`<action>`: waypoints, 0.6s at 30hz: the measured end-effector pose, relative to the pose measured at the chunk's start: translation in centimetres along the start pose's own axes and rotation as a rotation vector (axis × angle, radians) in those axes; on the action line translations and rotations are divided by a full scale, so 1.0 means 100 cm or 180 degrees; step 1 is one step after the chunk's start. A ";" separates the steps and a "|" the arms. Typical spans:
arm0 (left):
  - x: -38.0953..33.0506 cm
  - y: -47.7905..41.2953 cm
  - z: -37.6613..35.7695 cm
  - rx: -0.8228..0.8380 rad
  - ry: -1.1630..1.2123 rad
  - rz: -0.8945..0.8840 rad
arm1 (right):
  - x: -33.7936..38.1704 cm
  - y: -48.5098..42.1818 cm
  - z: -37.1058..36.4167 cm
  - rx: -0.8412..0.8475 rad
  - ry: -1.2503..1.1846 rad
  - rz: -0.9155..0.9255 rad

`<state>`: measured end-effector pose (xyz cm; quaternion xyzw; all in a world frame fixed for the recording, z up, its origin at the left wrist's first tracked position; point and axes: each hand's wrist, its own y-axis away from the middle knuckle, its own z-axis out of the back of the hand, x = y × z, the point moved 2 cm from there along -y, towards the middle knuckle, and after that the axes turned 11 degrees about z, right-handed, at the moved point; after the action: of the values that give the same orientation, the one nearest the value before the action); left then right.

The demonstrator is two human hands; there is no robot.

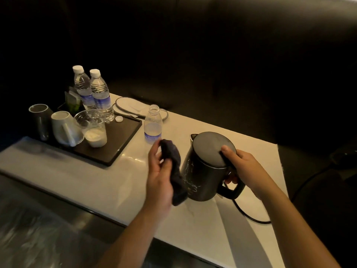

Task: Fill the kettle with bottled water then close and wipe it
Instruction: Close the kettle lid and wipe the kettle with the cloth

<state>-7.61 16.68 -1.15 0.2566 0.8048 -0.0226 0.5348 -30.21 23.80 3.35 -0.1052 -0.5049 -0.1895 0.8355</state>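
Note:
A dark grey kettle [205, 171] stands on the white counter [96, 180] with its lid down. My right hand [243, 171] grips its black handle, thumb resting on the lid's edge. My left hand [160, 175] holds a dark cloth [174, 171] against the kettle's left side. Water streaks show on the kettle's wall beside the cloth. An uncapped, nearly empty water bottle [153, 125] stands just behind my left hand. Its white cap [119, 119] lies on the tray.
A dark tray [123, 140] at the left carries two sealed water bottles [94, 93], a dark mug [41, 120], a white mug [64, 128] and a plastic cup [94, 128]. White slippers [133, 107] lie behind. The kettle's black cord [249, 215] trails right.

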 end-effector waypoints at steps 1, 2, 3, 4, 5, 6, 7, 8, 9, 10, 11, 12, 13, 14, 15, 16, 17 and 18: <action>0.007 0.005 -0.016 0.0207 -0.0090 -0.0145 | 0.001 0.001 0.000 -0.0006 -0.0019 -0.0003; 0.015 0.010 -0.032 0.0316 -0.0327 -0.0368 | 0.002 0.002 0.000 -0.0011 -0.0030 0.0000; 0.022 0.013 -0.046 0.0258 -0.0660 -0.0625 | 0.003 0.003 0.001 -0.0012 -0.0027 0.0016; 0.029 0.013 -0.057 0.0069 -0.0970 -0.0852 | 0.003 0.004 0.001 -0.0010 -0.0012 0.0048; 0.033 0.012 -0.064 -0.0177 -0.1217 -0.1062 | 0.003 0.004 0.001 -0.0003 0.0015 0.0092; 0.039 0.008 -0.069 -0.0415 -0.1390 -0.1228 | 0.003 0.004 0.002 0.0007 0.0047 0.0130; 0.044 0.003 -0.071 -0.0613 -0.1517 -0.1359 | 0.003 0.004 0.002 0.0016 0.0077 0.0157; 0.048 -0.002 -0.072 -0.0741 -0.1578 -0.1451 | 0.002 0.003 0.003 0.0019 0.0105 0.0169; 0.053 -0.008 -0.071 -0.0845 -0.1619 -0.1524 | 0.002 0.003 0.004 0.0023 0.0138 0.0165; 0.058 -0.014 -0.070 -0.0917 -0.1597 -0.1580 | 0.002 0.002 0.005 0.0029 0.0178 0.0154; 0.063 -0.018 -0.068 -0.0964 -0.1510 -0.1605 | 0.001 0.001 0.006 0.0037 0.0223 0.0153; 0.070 -0.021 -0.065 -0.1012 -0.1424 -0.1597 | 0.001 0.000 0.006 0.0051 0.0270 0.0163; 0.078 -0.023 -0.063 -0.1060 -0.1357 -0.1547 | 0.000 0.000 0.006 0.0066 0.0313 0.0178; 0.087 -0.024 -0.061 -0.1120 -0.1332 -0.1459 | 0.000 -0.001 0.006 0.0073 0.0347 0.0189; 0.097 -0.023 -0.059 -0.1202 -0.1352 -0.1362 | -0.001 -0.001 0.005 0.0070 0.0368 0.0197; 0.105 -0.019 -0.057 -0.1277 -0.1366 -0.1277 | -0.001 0.000 0.005 0.0064 0.0373 0.0206; 0.111 -0.015 -0.057 -0.1329 -0.1332 -0.1188 | -0.001 0.000 0.004 0.0060 0.0369 0.0217; 0.115 -0.012 -0.057 -0.1394 -0.1309 -0.1074 | -0.001 0.000 0.004 0.0061 0.0368 0.0227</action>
<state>-16.38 21.85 -9.07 -0.0110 0.6970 0.0112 0.7169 -30.53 24.01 3.41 -0.1040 -0.4535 -0.1605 0.8705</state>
